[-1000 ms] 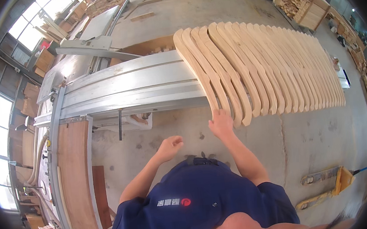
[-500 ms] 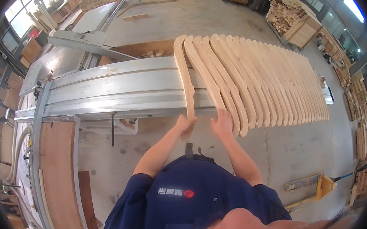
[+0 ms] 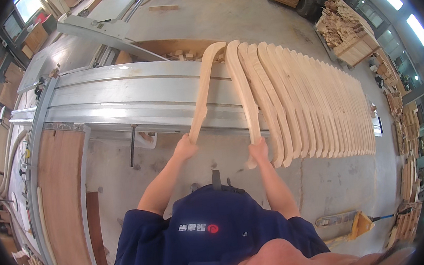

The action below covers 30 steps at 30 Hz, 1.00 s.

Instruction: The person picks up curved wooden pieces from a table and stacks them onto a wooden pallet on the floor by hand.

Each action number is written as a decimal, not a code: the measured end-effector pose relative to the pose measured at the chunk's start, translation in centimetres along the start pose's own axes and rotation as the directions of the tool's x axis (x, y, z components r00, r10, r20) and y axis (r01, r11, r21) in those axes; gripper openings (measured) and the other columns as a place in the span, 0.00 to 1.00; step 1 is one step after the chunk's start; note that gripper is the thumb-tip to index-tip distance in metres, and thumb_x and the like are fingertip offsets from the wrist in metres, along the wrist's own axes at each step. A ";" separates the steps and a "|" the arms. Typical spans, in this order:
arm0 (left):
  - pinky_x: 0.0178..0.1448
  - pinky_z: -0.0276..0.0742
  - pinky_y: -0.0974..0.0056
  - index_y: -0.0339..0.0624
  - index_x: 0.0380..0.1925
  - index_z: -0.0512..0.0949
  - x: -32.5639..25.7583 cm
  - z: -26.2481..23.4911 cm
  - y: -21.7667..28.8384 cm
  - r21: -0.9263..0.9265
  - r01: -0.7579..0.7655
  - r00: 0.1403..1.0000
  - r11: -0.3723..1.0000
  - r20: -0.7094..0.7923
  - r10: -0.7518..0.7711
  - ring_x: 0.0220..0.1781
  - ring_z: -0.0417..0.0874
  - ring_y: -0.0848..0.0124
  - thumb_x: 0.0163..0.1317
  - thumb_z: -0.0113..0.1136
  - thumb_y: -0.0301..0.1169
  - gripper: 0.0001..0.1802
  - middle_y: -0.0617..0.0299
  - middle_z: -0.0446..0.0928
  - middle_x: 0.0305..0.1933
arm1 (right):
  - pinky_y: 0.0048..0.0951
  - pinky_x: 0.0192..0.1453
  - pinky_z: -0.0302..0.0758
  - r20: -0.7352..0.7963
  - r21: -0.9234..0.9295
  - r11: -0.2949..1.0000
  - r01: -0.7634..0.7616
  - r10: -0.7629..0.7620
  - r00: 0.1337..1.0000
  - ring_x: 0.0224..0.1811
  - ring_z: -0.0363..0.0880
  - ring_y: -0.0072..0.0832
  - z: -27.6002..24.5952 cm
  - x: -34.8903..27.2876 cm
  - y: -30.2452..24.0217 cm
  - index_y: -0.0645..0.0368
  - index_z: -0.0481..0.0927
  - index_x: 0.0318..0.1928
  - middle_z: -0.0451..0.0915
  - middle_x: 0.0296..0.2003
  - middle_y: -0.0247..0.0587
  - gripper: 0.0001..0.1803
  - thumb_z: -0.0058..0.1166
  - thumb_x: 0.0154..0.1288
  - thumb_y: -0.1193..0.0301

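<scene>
A long row of pale, curved wooden legs [image 3: 315, 103] lies side by side across a grey metal sliding table [image 3: 133, 91]. One curved wooden leg [image 3: 203, 100] lies apart from the row, slanting across the table. My left hand [image 3: 185, 147] is closed round its near end. Closed on the near end of another curved leg [image 3: 244, 92], at the row's left edge, is my right hand [image 3: 259, 150]. The near ends of the legs stick out past the table's front edge. Both legs still rest across the table at their far parts.
Behind the table sits a box of wood offcuts [image 3: 179, 49]. A reddish-brown board [image 3: 64, 196] stretches along the left. On the floor are a yellow pallet jack [image 3: 361, 224] at lower right and a crate of wood pieces [image 3: 350, 44] at upper right.
My left hand has swung the near end of its leg leftward. My right hand has taken hold of the leg at the row's left edge, pulling it a little apart from its neighbours.
</scene>
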State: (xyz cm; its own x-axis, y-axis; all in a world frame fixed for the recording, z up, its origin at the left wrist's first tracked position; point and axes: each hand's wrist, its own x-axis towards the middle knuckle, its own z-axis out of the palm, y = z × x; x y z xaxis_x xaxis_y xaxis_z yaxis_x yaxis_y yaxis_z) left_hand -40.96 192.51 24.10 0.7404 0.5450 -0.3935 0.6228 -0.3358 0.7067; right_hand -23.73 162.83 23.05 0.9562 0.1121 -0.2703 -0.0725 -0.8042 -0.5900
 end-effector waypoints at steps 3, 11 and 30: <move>0.56 0.78 0.53 0.32 0.57 0.73 -2.0 -1.9 -3.0 -0.020 0.044 0.998 0.999 -0.044 -0.045 0.52 0.84 0.49 0.45 0.70 0.35 0.36 0.41 0.82 0.49 | 0.43 0.50 0.79 0.052 0.198 0.978 -0.063 0.054 0.997 0.46 0.85 0.47 -0.7 -1.3 -3.0 0.68 0.76 0.49 0.84 0.42 0.57 0.26 0.65 0.55 0.62; 0.55 0.79 0.49 0.31 0.42 0.81 -11.0 -2.5 -5.6 0.101 0.282 0.959 0.954 -0.018 -0.282 0.49 0.84 0.44 0.53 0.62 0.40 0.23 0.36 0.83 0.42 | 0.35 0.34 0.77 0.235 0.327 0.940 -0.102 0.023 0.972 0.29 0.83 0.31 1.1 2.4 -0.1 0.71 0.82 0.34 0.82 0.26 0.45 0.15 0.66 0.50 0.70; 0.53 0.80 0.47 0.35 0.37 0.81 -40.3 16.3 -6.3 -0.166 0.650 0.664 0.742 -0.350 -0.661 0.46 0.84 0.43 0.47 0.62 0.35 0.18 0.39 0.83 0.39 | 0.33 0.28 0.74 0.522 0.352 0.928 0.119 -0.301 0.798 0.24 0.79 0.31 -0.7 -0.9 5.7 0.69 0.79 0.30 0.79 0.22 0.43 0.07 0.58 0.51 0.77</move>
State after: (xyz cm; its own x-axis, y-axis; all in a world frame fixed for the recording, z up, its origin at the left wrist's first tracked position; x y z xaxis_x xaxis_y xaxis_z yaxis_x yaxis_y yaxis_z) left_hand -70.56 160.13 25.96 -0.0079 0.8525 -0.5227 0.9009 0.2329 0.3662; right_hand -24.80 157.70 20.44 0.6367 0.6362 -0.4357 -0.0528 -0.5278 -0.8477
